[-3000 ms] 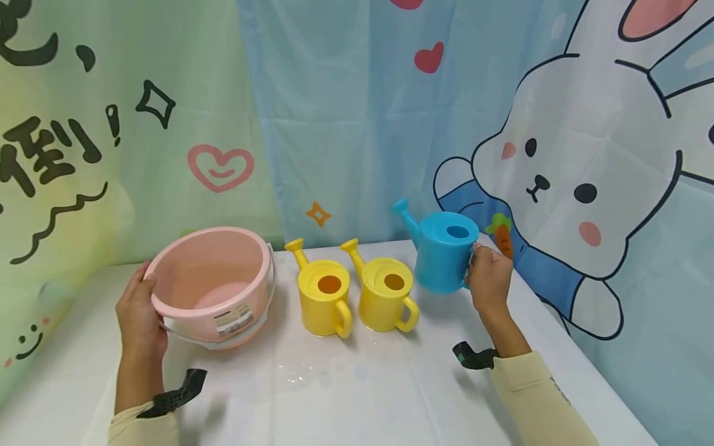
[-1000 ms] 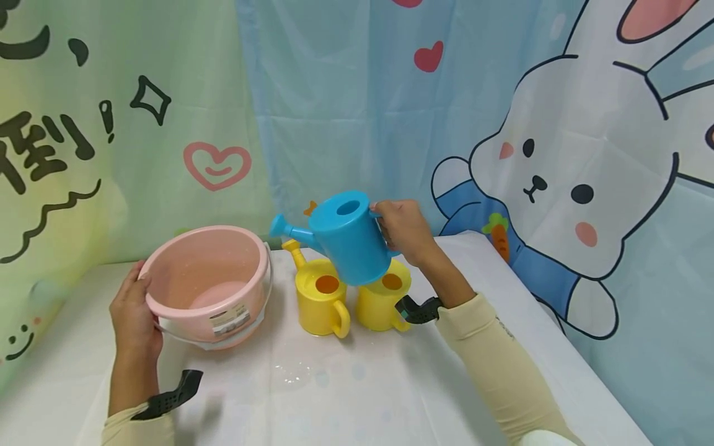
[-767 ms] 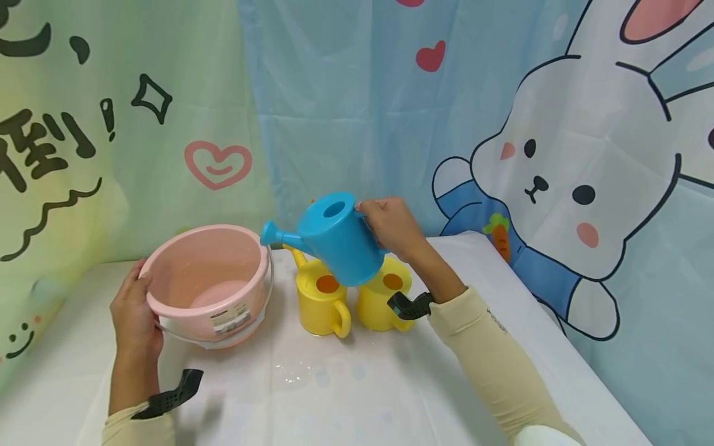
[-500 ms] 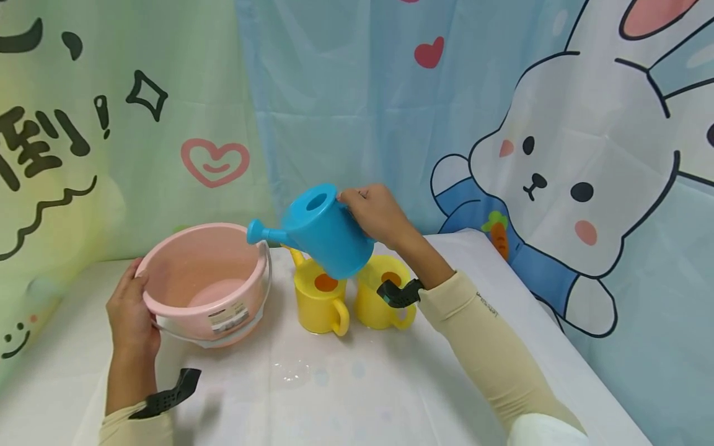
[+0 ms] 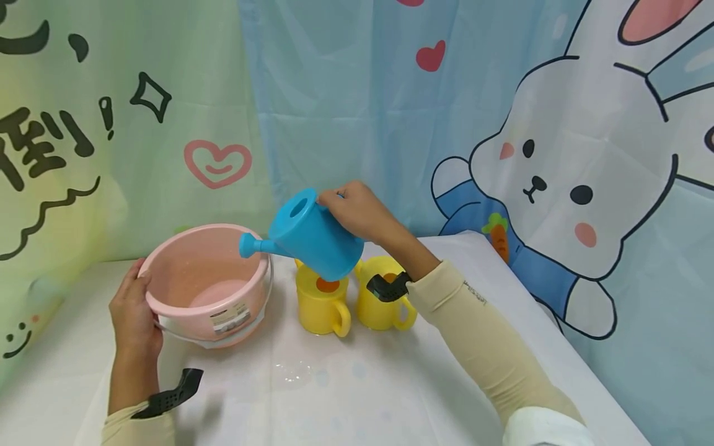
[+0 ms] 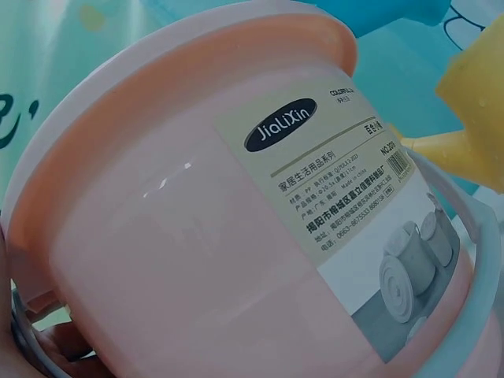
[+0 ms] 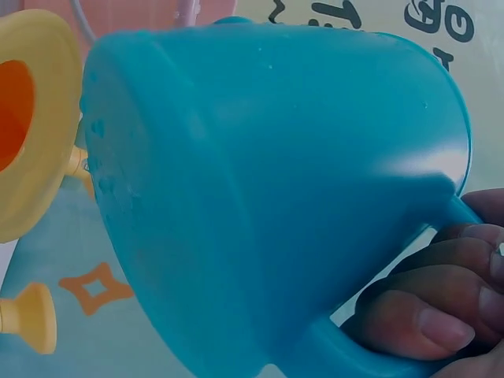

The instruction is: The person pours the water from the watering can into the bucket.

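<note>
A blue watering can (image 5: 315,238) hangs in the air, tilted left, its handle gripped by my right hand (image 5: 359,214). Its spout head (image 5: 247,245) reaches over the right rim of a pink bucket (image 5: 206,266). My left hand (image 5: 136,310) holds the bucket at its left side, thumb at the rim; in the left wrist view its fingers are mostly hidden behind the bucket wall (image 6: 181,260). In the right wrist view the curled fingers (image 7: 417,315) wrap the can's handle, and droplets dot the can's base.
Two yellow watering cans stand side by side under the blue one: the left can (image 5: 320,306) and the right can (image 5: 382,303). Water drops lie on the white table (image 5: 346,390) in front. A printed curtain (image 5: 346,93) hangs behind.
My right hand has lifted the blue watering can from the table's right side, carried it left over the yellow cans and tipped it further towards the bucket. The left hand keeps holding the bucket.
</note>
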Available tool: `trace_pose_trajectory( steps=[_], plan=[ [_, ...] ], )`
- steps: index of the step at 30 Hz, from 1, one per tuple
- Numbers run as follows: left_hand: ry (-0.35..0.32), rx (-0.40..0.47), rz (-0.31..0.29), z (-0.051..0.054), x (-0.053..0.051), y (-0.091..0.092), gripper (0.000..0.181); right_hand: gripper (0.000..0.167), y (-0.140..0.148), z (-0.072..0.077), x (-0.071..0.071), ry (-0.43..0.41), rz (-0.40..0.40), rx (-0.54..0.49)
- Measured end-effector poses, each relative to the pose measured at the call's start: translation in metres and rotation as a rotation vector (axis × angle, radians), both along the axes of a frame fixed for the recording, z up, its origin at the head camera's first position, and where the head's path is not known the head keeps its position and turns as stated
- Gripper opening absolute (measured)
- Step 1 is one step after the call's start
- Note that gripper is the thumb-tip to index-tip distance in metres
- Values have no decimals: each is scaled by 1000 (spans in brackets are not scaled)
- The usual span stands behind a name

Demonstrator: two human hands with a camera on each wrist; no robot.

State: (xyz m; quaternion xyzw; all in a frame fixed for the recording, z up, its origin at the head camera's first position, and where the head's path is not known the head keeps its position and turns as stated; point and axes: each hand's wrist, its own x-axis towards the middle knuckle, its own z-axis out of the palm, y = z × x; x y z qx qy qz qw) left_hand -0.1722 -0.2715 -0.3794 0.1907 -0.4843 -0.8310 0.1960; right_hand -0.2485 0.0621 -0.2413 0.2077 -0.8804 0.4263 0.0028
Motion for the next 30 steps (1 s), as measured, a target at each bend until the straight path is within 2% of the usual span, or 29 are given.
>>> trace_pose_trajectory(
  steps=[14, 21, 30],
  plan=[
    [24, -20, -16, 0, 1, 0, 46, 46, -9, 11, 1, -41, 50, 90],
    [6, -23, -20, 1, 1, 0, 45, 47, -16, 20, 1, 5, 45, 183],
    [12, -19, -29, 0, 0, 0, 46, 49, -20, 25, 3, -7, 46, 225]
  ],
)
